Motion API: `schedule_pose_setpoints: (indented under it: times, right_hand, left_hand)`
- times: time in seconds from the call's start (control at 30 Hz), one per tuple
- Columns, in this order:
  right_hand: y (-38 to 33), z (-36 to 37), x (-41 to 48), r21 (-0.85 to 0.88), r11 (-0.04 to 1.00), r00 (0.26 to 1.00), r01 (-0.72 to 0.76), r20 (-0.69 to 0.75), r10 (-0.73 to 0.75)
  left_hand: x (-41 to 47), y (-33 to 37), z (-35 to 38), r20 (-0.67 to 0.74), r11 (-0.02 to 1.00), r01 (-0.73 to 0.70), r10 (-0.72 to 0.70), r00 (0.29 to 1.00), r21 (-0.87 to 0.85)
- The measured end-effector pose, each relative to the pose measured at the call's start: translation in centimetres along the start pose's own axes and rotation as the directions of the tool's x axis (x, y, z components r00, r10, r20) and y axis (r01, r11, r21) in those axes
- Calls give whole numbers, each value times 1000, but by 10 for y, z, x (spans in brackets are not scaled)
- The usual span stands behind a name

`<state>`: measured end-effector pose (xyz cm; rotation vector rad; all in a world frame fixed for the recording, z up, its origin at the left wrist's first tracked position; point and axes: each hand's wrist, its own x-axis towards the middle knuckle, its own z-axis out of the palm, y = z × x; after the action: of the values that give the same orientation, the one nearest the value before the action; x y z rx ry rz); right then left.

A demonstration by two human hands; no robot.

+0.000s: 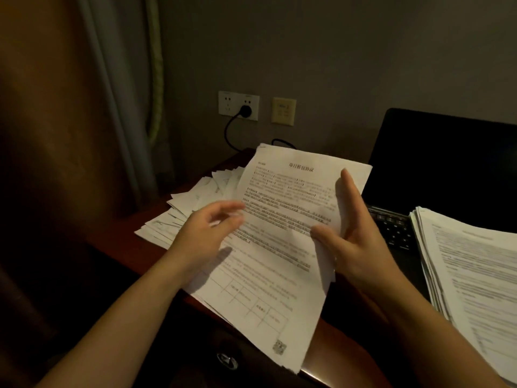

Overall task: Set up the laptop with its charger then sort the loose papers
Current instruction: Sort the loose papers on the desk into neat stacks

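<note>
Right hand (355,242) pinches a sheaf of printed papers (279,247) by its right edge, over the desk (120,236).
Its thumb lies across the front of the top sheet while the fingers stand straight along the edge; the left hand (207,231), blurred, hangs at the sheaf's left edge with fingers loosely bent and nothing in its grasp, and whether it touches the paper cannot be told. Behind it a loose, fanned heap of papers (190,203) lies on the desk. At the right the laptop (447,169) stands open with a dark screen, and a squared stack of papers (475,275) lies over part of its keyboard (391,228). A black charger plug (245,111) sits in the wall socket (228,103), its cable (228,135) curving down toward the desk's far edge.
</note>
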<state>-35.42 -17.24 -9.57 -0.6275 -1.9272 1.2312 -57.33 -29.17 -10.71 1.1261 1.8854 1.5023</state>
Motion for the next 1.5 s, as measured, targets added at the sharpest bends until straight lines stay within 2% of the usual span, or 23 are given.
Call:
schedule_pose_setpoints:
  times: [0.03,0.07,0.13,0.2,0.27,0.33,0.5,0.67,0.77,0.87,1.0,1.13,1.27,1.33,1.5]
  right_hand:
    - [-1,-3,0,35,999,1000,10,13,-11]
    - [-2,-7,-1,69,997,1000,17,23,-19]
    - [-5,-12,-1,119,992,999,42,18,-45]
    - [-9,-15,0,147,986,996,81,-41,-75]
    - [-7,-17,3,175,980,986,98,-153,-71]
    - [-5,-18,4,238,970,968,55,-251,6]
    - [-14,-17,6,191,981,963,-36,-254,85]
    - [-43,-27,6,206,971,930,119,-366,-36]
    - [-38,-25,-9,100,985,908,143,-408,-90]
    - [-17,-19,-25,29,997,925,69,-376,-53]
    - [-12,-29,-39,-2,1000,947,16,-322,-16]
    - [-21,-58,-56,-22,1000,940,-14,-342,6]
    - [-20,-103,-73,-79,991,908,-112,-413,70]
    - [-18,-128,-85,-88,980,879,-178,-461,118]
    - [-15,-188,-119,-126,938,777,-324,-601,187]
  left_hand:
    - [5,2,1,-44,999,14,-12,999,50]
    - [10,5,1,-38,999,48,-48,998,6]
    - [15,15,-1,77,969,154,-141,987,-192]
    - [15,30,-3,173,947,206,-166,971,-248]
    - [16,41,-4,160,948,171,-131,978,-267]
    - [15,46,-3,120,936,126,-91,989,-328]
    - [10,64,3,-1,926,-16,16,1000,-378]
    - [-1,80,13,-126,913,-232,201,971,-336]
    - [-13,65,31,-134,926,-227,194,972,-301]
    - [-24,40,47,-138,949,-168,135,981,-267]
    - [-26,34,57,-137,945,-222,194,971,-239]
    - [-27,42,78,-35,929,-219,219,975,-297]
    - [-32,53,119,109,922,-226,272,956,-315]
    - [-34,59,144,177,925,-243,302,937,-292]
    - [-38,78,205,347,963,-224,262,900,-146]
